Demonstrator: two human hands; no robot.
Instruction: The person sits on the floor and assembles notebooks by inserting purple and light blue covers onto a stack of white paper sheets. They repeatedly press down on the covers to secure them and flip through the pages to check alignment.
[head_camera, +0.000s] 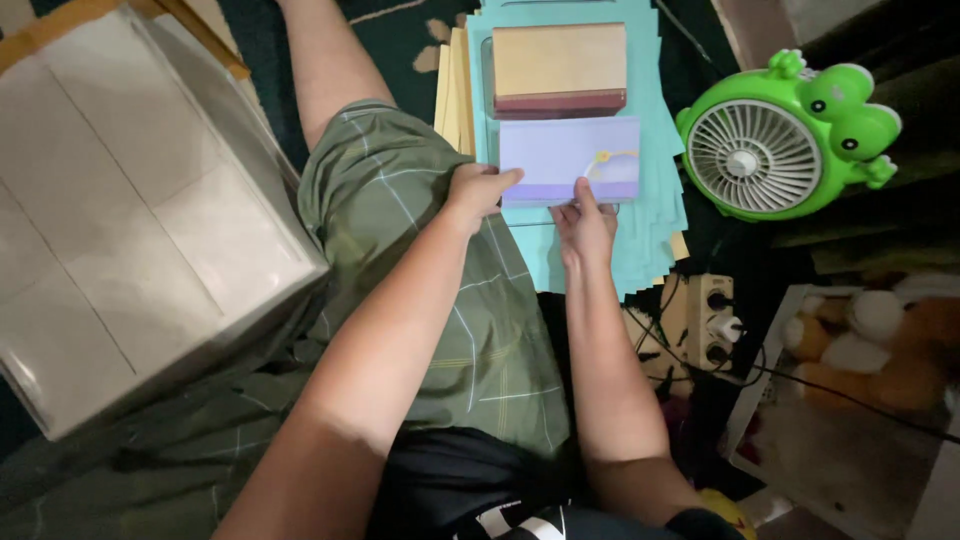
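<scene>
— Card (568, 158), lilac, flat on teal sheets (655, 230), just below tan box (560, 68). Light, thin, bendy by the look.

— Hands?

— Apart. Left hand (474, 192) pinched on card's near-left corner; right hand (585, 225) with fingertips pressed on near edge, not clamped.

— Best hold?

— Probably by the edges, gently; likely to crease if squeezed. Green frog fan (775, 140) close at right.
</scene>
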